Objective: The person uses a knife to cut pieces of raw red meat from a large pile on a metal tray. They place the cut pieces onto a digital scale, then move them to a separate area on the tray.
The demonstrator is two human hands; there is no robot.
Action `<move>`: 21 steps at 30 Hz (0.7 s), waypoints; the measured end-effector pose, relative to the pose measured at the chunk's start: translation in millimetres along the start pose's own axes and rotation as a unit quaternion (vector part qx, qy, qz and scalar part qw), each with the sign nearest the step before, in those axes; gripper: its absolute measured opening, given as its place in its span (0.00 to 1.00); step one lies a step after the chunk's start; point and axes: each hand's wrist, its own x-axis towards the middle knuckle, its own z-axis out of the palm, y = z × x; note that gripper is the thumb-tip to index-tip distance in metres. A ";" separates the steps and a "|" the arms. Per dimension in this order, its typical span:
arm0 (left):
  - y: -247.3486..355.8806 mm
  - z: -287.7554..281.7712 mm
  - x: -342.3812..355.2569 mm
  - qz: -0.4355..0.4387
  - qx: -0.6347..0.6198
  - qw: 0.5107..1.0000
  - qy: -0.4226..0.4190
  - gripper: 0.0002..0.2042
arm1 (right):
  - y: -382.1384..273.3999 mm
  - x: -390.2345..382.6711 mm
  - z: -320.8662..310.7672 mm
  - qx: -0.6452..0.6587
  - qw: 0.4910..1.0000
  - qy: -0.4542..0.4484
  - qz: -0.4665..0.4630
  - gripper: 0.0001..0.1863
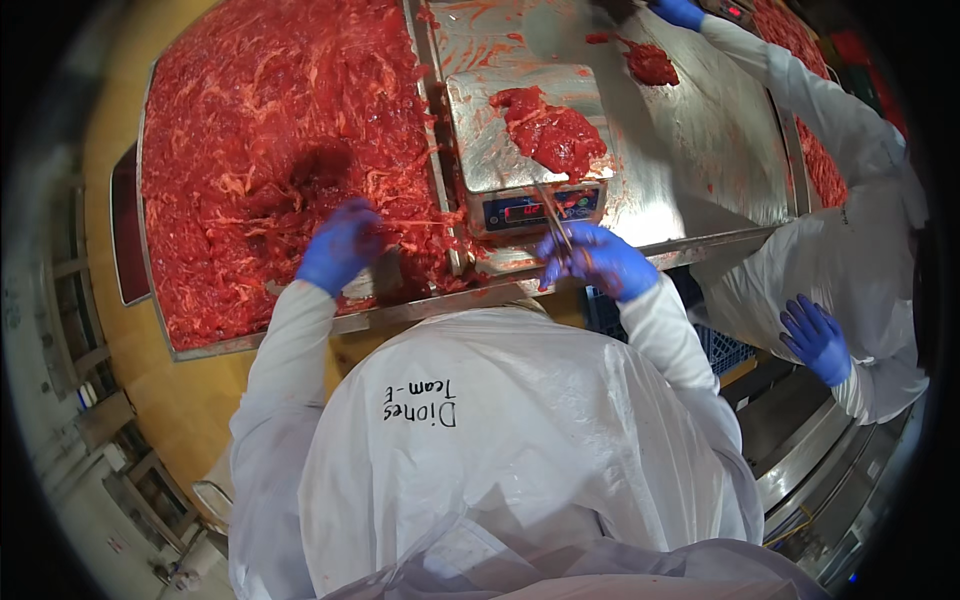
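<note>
My left hand [340,247], in a blue glove, is closed on a piece of raw meat at the edge of the large meat-filled tray [240,120]; a thin strand stretches rightward from it. My right hand [590,262], also gloved, grips a narrow steel tool [550,212], possibly scissors or tongs, angled up across the front of a steel scale [472,125]. On the scale's platform sits a red meat piece [560,140], with the display below it. My fingertips on the left are partly hidden.
A steel worktop [710,150] with another meat piece [652,66] extends right. A co-worker in white [800,260] stands at the right, one gloved hand [680,12] at the top, the other [818,340] low. A blue crate [725,355] is below the worktop, beside my right arm.
</note>
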 end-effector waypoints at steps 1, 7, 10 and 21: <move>-0.4 0.6 -1.4 -0.001 0.000 1.000 -0.003 0.23 | 6.8 -17.0 0.6 0.006 0.999 0.026 -0.024 0.24; 41.0 -11.3 61.7 -0.041 -0.114 0.978 0.172 0.30 | -32.0 -56.9 -81.3 -0.242 0.928 0.271 -0.083 0.10; 118.9 14.1 128.8 0.095 -0.052 0.973 0.202 0.32 | -92.4 -12.9 -75.0 -0.298 0.939 0.166 -0.038 0.12; 124.2 26.7 127.8 0.081 -0.398 0.912 0.050 0.35 | -37.4 84.9 63.9 -0.463 0.850 0.080 -0.237 0.21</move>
